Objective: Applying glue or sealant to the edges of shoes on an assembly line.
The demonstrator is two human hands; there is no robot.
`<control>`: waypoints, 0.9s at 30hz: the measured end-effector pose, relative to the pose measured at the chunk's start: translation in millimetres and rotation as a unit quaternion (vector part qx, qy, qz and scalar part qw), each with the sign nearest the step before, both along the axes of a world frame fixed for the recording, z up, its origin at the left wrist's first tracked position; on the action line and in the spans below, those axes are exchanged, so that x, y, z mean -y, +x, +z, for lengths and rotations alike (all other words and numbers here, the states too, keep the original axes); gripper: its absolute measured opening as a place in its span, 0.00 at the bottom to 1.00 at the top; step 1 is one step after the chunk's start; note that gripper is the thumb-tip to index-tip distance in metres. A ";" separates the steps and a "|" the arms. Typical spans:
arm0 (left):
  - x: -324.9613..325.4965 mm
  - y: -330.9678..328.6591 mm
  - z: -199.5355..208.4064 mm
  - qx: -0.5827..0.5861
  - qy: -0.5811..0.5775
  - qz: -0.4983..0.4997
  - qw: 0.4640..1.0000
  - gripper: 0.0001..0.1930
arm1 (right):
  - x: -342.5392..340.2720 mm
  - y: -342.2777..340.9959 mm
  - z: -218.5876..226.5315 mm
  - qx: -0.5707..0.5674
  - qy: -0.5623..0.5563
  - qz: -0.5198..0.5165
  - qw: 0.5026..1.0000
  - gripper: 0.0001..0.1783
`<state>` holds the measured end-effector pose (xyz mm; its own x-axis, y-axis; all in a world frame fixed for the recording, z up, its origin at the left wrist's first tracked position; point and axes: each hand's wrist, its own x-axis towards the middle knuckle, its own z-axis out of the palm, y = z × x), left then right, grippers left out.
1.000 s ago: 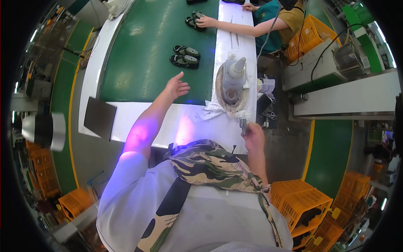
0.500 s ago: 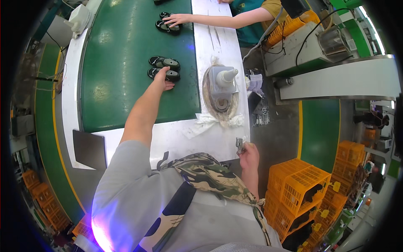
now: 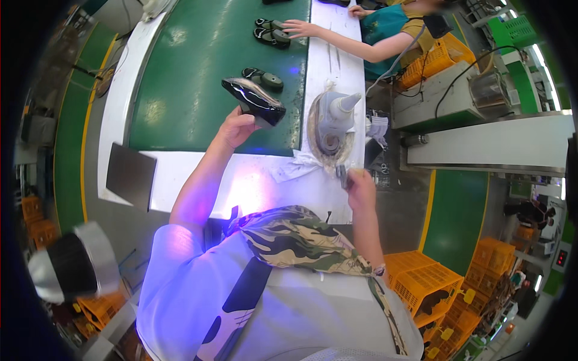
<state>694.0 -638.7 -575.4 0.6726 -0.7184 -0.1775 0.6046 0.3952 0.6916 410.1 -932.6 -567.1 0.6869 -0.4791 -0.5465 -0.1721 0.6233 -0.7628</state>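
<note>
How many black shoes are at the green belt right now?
4: one in the left hand, a shoe; one lying on the belt; a pair under a co-worker's hand. More may be cut off at the top.

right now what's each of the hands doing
Left hand: closed on a glossy black shoe, lifted above the green belt.
Right hand: closed on a small grey tool.

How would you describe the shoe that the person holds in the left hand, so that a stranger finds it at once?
Start at the long green conveyor belt running up the middle. Near its lower end, the person's left hand lifts a glossy black shoe above the belt. Unlike the other dark shoe just behind it and the pair further up, which lie flat on the belt, this one is held in the air.
</note>
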 end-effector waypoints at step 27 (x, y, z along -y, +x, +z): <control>-26.7 -196.3 136.0 0.668 0.399 0.239 0.580 0.26 | -106.6 99.0 112.9 0.230 0.032 0.335 0.913 0.12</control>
<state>497.6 -612.0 -439.5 0.6815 -0.4404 0.5844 -0.7295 -0.4722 0.4948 509.1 -826.0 -454.2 0.9779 0.1568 -0.1385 -0.2024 0.5416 -0.8159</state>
